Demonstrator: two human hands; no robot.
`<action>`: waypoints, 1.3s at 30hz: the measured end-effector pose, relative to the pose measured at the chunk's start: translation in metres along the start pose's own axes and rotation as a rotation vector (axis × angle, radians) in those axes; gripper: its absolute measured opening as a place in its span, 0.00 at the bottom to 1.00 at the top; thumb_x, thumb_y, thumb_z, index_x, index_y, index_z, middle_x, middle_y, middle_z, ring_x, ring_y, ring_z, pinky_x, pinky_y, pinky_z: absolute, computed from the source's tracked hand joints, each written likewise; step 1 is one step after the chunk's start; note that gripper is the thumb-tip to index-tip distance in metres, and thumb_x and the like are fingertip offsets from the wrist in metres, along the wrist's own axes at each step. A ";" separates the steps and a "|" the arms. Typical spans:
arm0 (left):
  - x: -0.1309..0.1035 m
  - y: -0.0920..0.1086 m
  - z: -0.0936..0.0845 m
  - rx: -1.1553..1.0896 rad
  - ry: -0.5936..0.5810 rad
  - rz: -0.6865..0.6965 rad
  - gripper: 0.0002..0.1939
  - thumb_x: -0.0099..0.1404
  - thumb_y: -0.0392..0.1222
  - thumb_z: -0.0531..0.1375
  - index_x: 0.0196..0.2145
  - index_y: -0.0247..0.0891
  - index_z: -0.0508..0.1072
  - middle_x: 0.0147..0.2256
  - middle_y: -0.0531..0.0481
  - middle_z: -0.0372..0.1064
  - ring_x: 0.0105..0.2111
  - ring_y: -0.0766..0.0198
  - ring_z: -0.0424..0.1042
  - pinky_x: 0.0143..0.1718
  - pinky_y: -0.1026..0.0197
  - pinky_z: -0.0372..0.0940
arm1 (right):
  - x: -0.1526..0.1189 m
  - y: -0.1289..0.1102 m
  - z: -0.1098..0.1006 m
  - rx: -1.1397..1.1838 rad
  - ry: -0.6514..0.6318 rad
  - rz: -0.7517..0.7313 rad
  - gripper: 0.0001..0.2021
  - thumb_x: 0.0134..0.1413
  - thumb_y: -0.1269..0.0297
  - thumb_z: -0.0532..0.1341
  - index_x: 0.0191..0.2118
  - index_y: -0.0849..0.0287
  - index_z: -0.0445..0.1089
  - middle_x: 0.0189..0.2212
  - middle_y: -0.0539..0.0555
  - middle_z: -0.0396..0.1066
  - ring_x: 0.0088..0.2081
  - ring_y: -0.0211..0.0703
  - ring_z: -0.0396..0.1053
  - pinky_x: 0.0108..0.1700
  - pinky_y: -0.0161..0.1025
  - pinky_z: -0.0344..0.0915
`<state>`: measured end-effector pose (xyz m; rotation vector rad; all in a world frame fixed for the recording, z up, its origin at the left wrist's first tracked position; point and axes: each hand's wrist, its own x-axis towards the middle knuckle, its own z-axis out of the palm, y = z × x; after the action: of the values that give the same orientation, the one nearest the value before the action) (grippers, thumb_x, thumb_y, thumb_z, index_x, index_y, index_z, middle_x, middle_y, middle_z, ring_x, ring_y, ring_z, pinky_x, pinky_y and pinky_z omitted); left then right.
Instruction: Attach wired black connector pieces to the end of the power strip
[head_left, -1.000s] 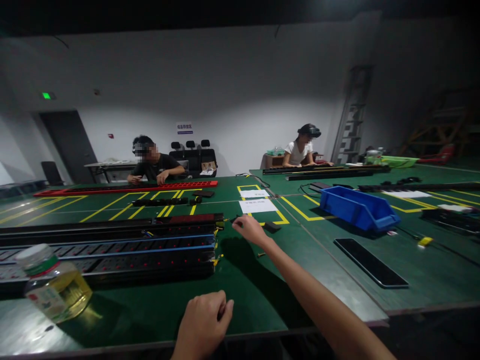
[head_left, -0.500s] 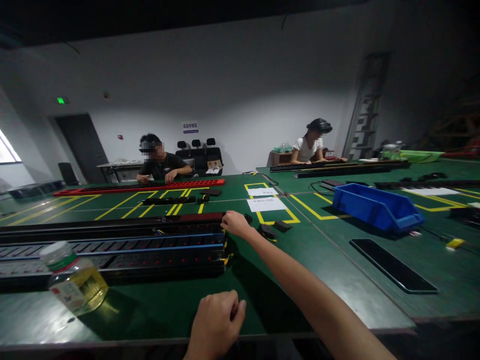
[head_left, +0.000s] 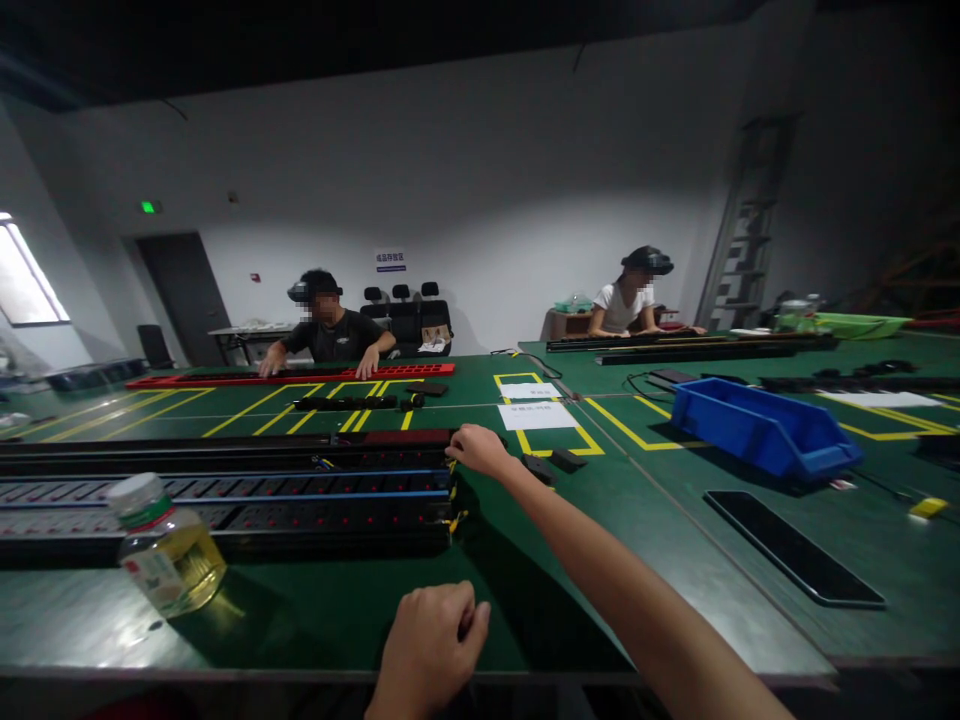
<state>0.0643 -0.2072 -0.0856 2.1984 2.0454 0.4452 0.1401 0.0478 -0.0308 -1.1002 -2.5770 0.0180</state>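
Several long black power strips [head_left: 315, 519] with red dots lie side by side on the green table, with blue edges and short yellow wires at their right ends. My right hand [head_left: 480, 450] reaches across to the right end of the rearmost strip [head_left: 409, 437]. Its fingers are bent and closed there, and what they grip is hidden behind the hand. Nearer to me, my left hand [head_left: 435, 635] rests curled in a loose fist near the table's front edge, apart from the strips. Nothing shows in it.
A drink bottle [head_left: 169, 550] stands before the strips at left. To the right are a phone [head_left: 791, 548] and a blue bin [head_left: 757, 425]. Small black blocks [head_left: 568, 460] and paper labels [head_left: 537, 416] lie beyond my right hand. Two co-workers sit across the table.
The view has shifted slightly, so most things sit a little lower and further right. Both my hands keep nearly the same pose. The left co-worker's hands have spread apart along the red strip.
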 end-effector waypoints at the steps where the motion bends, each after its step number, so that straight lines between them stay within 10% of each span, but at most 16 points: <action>1: 0.000 0.000 0.000 0.002 0.001 -0.003 0.15 0.73 0.44 0.52 0.28 0.40 0.68 0.27 0.51 0.72 0.28 0.64 0.69 0.31 0.57 0.44 | 0.001 -0.003 0.001 -0.016 -0.028 0.002 0.14 0.67 0.56 0.59 0.43 0.56 0.81 0.45 0.59 0.78 0.47 0.48 0.74 0.45 0.36 0.66; 15: -0.003 -0.003 0.005 -0.005 0.035 0.000 0.13 0.71 0.44 0.55 0.29 0.40 0.70 0.28 0.52 0.73 0.30 0.63 0.69 0.31 0.55 0.43 | 0.004 -0.018 0.005 0.067 -0.103 0.011 0.11 0.68 0.60 0.58 0.44 0.57 0.78 0.45 0.59 0.79 0.46 0.48 0.76 0.44 0.37 0.65; 23: -0.004 -0.002 0.007 -0.026 0.045 0.007 0.13 0.71 0.44 0.55 0.28 0.40 0.70 0.28 0.52 0.73 0.29 0.64 0.69 0.31 0.56 0.43 | -0.060 0.094 -0.023 0.165 0.042 0.077 0.10 0.64 0.61 0.59 0.37 0.58 0.78 0.34 0.56 0.79 0.36 0.45 0.74 0.35 0.35 0.58; 30: -0.002 -0.001 0.005 -0.023 0.052 0.011 0.15 0.71 0.44 0.54 0.27 0.39 0.68 0.26 0.52 0.71 0.28 0.65 0.67 0.30 0.56 0.43 | -0.145 0.203 -0.010 0.299 0.378 0.457 0.17 0.60 0.53 0.57 0.32 0.58 0.78 0.26 0.60 0.76 0.29 0.50 0.72 0.31 0.41 0.58; 39: -0.001 -0.002 0.004 0.006 0.039 0.003 0.17 0.72 0.46 0.51 0.26 0.39 0.65 0.25 0.52 0.69 0.26 0.65 0.65 0.30 0.57 0.45 | -0.151 0.188 -0.006 0.234 0.291 0.464 0.15 0.61 0.53 0.57 0.33 0.55 0.78 0.29 0.59 0.76 0.30 0.48 0.70 0.31 0.40 0.54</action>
<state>0.0634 -0.2078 -0.0904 2.2136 2.0653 0.4865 0.3704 0.0724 -0.0970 -1.4582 -1.9654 0.2452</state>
